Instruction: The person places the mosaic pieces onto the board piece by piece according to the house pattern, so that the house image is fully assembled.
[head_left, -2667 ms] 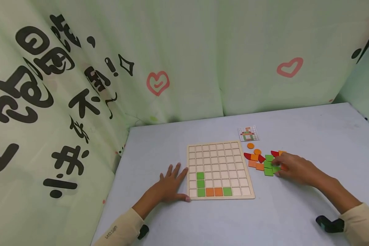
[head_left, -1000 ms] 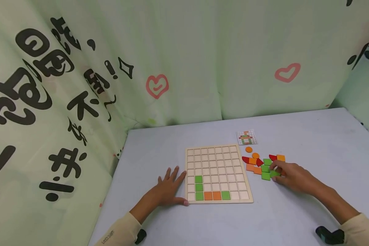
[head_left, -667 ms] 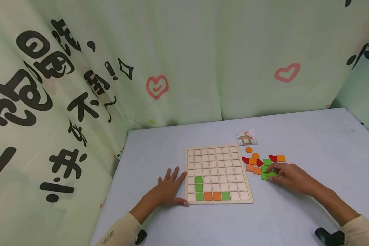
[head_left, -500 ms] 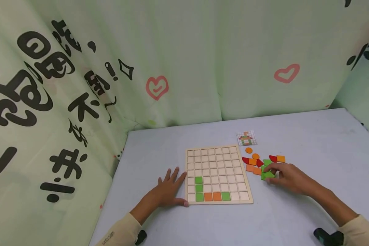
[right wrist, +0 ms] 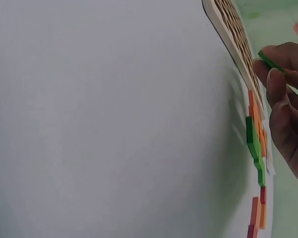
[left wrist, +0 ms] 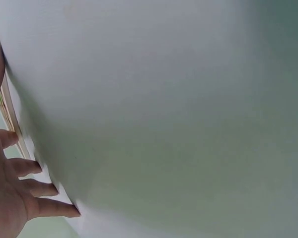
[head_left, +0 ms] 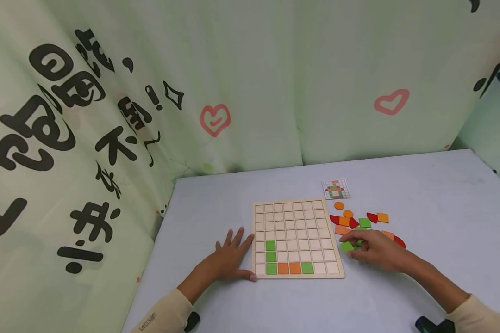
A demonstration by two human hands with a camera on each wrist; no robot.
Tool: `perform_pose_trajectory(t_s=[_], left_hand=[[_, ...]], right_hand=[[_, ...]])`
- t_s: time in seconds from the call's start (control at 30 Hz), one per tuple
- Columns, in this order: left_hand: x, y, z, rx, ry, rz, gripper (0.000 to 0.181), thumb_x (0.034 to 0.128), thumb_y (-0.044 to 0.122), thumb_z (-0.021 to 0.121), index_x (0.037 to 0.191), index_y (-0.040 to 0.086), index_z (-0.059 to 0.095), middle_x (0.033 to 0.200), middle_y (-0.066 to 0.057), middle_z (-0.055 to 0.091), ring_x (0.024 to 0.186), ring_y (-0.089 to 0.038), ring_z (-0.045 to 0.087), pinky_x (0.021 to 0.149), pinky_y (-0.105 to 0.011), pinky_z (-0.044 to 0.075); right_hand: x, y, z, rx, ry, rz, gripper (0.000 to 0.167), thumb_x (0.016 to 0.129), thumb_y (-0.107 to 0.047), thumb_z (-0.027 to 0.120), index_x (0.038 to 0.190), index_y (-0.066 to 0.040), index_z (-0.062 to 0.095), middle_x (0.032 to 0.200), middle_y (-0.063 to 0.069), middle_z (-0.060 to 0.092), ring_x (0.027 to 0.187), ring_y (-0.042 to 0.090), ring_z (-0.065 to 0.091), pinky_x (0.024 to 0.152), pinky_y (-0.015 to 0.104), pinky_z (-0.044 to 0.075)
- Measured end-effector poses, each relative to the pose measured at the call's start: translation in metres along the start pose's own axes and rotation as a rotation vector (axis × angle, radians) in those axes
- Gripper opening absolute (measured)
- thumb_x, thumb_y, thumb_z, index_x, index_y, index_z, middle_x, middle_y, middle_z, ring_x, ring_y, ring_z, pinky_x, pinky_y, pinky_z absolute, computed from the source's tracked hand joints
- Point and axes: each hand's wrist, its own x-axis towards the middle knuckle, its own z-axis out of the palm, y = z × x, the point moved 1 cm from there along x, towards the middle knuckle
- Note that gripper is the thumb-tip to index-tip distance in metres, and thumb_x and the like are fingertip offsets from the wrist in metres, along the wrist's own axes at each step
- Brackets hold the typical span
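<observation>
My right hand [head_left: 377,249] pinches a green square tile [head_left: 346,246] between thumb and fingers, just right of the wooden grid board [head_left: 298,278]. In the right wrist view that green tile [right wrist: 270,61] shows edge-on, lifted off the table. Spread out flat, my left hand [head_left: 229,256] touches the board's left edge with its thumb and a finger. Toward the board's near side, green tiles [head_left: 271,256] fill a short column, and two orange tiles [head_left: 289,268] plus another green tile [head_left: 307,268] continue the bottom row.
Loose red, orange and green tiles [head_left: 365,223] lie right of the board, partly hidden by my right hand. Two orange discs [head_left: 339,206] sit above them. A small pattern card [head_left: 336,189] lies behind the board's far right corner. Curtains surround the white table [head_left: 216,194].
My right hand has moved left from the loose tiles toward the board, carrying a green tile. An orange and a red tile at the right are uncovered. My left hand stays at the board.
</observation>
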Motion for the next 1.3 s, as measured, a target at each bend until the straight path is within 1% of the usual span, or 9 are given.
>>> perform_pose_trajectory(t_s=[0.13, 0.23, 0.33, 0.53, 0.73, 0.87, 1.07, 1.13, 1.3], left_hand=[[-0.001, 0.0, 0.0, -0.011, 0.006, -0.002, 0.116, 0.072, 0.08, 0.066, 0.162, 0.024, 0.019, 0.169, -0.015, 0.012, 0.153, -0.048, 0.012, 0.108, -0.073, 0.029], [-0.002, 0.002, -0.001, -0.019, 0.008, -0.002, 0.116, 0.072, 0.079, 0.067, 0.162, 0.023, 0.02, 0.169, -0.015, 0.013, 0.153, -0.048, 0.012, 0.108, -0.074, 0.029], [-0.003, 0.003, -0.003, -0.015, 0.013, 0.001, 0.115, 0.0726, 0.079, 0.067, 0.162, 0.023, 0.02, 0.169, -0.015, 0.013, 0.153, -0.048, 0.012, 0.108, -0.073, 0.029], [-0.005, 0.005, -0.003, -0.018, 0.014, -0.002, 0.115, 0.0728, 0.077, 0.069, 0.162, 0.022, 0.021, 0.168, -0.016, 0.014, 0.153, -0.047, 0.013, 0.108, -0.073, 0.03], [-0.004, 0.003, -0.002, -0.015, 0.012, 0.001, 0.115, 0.0734, 0.078, 0.067, 0.162, 0.022, 0.02, 0.169, -0.016, 0.013, 0.153, -0.047, 0.013, 0.108, -0.073, 0.03], [-0.003, 0.002, -0.002, -0.028, 0.016, -0.003, 0.115, 0.0732, 0.078, 0.068, 0.162, 0.022, 0.02, 0.169, -0.016, 0.013, 0.153, -0.048, 0.012, 0.108, -0.074, 0.029], [-0.002, 0.001, 0.0, -0.028, 0.011, -0.014, 0.115, 0.0728, 0.079, 0.067, 0.162, 0.023, 0.02, 0.169, -0.015, 0.012, 0.153, -0.047, 0.011, 0.109, -0.074, 0.028], [-0.002, 0.002, 0.0, -0.031, 0.011, -0.015, 0.115, 0.0728, 0.079, 0.068, 0.162, 0.024, 0.02, 0.169, -0.015, 0.012, 0.153, -0.048, 0.011, 0.109, -0.074, 0.028], [-0.001, 0.003, -0.001, -0.031, 0.005, -0.015, 0.114, 0.0734, 0.078, 0.068, 0.162, 0.024, 0.02, 0.169, -0.015, 0.012, 0.153, -0.047, 0.011, 0.109, -0.074, 0.028]], right_hand=[[0.003, -0.005, 0.006, 0.019, -0.034, -0.016, 0.038, 0.088, -0.016, 0.077, 0.123, -0.005, 0.067, 0.101, 0.003, 0.064, 0.06, 0.007, 0.053, 0.056, 0.02, 0.046], [0.006, -0.007, 0.011, 0.039, -0.039, -0.038, 0.037, 0.088, -0.016, 0.076, 0.122, -0.005, 0.068, 0.1, 0.003, 0.065, 0.057, 0.007, 0.051, 0.055, 0.02, 0.044], [0.009, -0.009, 0.015, 0.03, -0.018, -0.055, 0.035, 0.087, -0.016, 0.077, 0.119, -0.006, 0.069, 0.095, 0.002, 0.063, 0.056, 0.006, 0.049, 0.053, 0.02, 0.043], [0.012, -0.016, 0.025, -0.031, 0.045, -0.061, 0.032, 0.084, -0.017, 0.08, 0.113, -0.011, 0.069, 0.088, -0.003, 0.061, 0.057, 0.005, 0.046, 0.053, 0.019, 0.039], [0.012, -0.022, 0.03, -0.041, 0.076, -0.034, 0.032, 0.084, -0.015, 0.08, 0.114, -0.011, 0.07, 0.09, -0.002, 0.063, 0.058, 0.007, 0.048, 0.053, 0.02, 0.041], [0.014, -0.025, 0.033, -0.024, 0.059, -0.026, 0.031, 0.084, -0.011, 0.079, 0.114, -0.01, 0.071, 0.091, -0.001, 0.065, 0.059, 0.007, 0.049, 0.054, 0.019, 0.042], [0.019, -0.03, 0.04, 0.013, 0.033, -0.017, 0.03, 0.084, -0.012, 0.079, 0.113, -0.009, 0.072, 0.088, -0.002, 0.062, 0.058, 0.007, 0.047, 0.052, 0.019, 0.039], [0.021, -0.032, 0.042, 0.022, 0.021, -0.018, 0.03, 0.084, -0.013, 0.079, 0.113, -0.01, 0.072, 0.088, -0.002, 0.062, 0.058, 0.008, 0.047, 0.051, 0.019, 0.038], [0.024, -0.035, 0.048, 0.017, -0.002, -0.026, 0.028, 0.082, -0.015, 0.082, 0.108, -0.013, 0.071, 0.086, -0.004, 0.062, 0.061, 0.009, 0.049, 0.053, 0.019, 0.04]])
